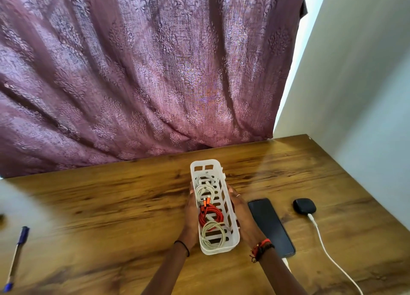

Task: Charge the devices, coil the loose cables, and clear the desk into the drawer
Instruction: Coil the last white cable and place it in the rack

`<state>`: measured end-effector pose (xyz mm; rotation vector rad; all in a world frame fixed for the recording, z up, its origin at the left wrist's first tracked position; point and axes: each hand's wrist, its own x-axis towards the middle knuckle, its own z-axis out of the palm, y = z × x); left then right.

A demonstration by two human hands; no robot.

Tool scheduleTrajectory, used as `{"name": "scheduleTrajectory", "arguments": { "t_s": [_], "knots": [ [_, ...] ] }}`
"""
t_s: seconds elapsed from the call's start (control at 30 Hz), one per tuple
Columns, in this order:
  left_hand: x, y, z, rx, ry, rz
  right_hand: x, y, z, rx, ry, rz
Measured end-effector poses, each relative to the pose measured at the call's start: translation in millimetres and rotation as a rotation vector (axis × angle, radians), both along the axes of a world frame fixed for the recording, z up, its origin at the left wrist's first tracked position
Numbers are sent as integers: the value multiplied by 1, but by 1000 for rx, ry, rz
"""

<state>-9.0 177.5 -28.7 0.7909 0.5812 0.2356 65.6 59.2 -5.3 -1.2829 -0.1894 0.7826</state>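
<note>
White plastic basket (219, 251), long axis pointing straight away from the person, sat between both hands on the desk (111, 206). Left hand (192, 217) and right hand (241, 217) pressed its long sides with straight fingers, equally near. Inside, front to back, lay a white cable coil (214, 232), a red cable coil (209, 216), and further white coils (205, 188).

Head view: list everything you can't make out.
Phone: near end hidden by the right forearm; plugged in or not, unclear.
White cable from the black case: far end cut off by the bottom edge.
Pen: blurred, details unreadable.
Left hand, right hand: grip beneath the basket hidden by the basket.
Drawer: out of view.
</note>
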Motion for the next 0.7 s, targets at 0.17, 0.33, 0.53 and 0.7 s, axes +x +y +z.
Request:
{"name": "scheduleTrajectory", "arguments": {
  "t_s": [0.17,0.33,0.53,0.7],
  "knots": [
    [-2,-4,6,16,35,-14,-7,-6,7,40,37,-5],
    [-18,-15,17,-44,4,-71,-26,-18,29,130,22,14],
    [-37,-32,45,15,-47,-70,-42,-35,46,124,14,-38],
    [-46,-50,41,198,-51,-112,-57,-64,59,122,-7,-30]
  ]
}}
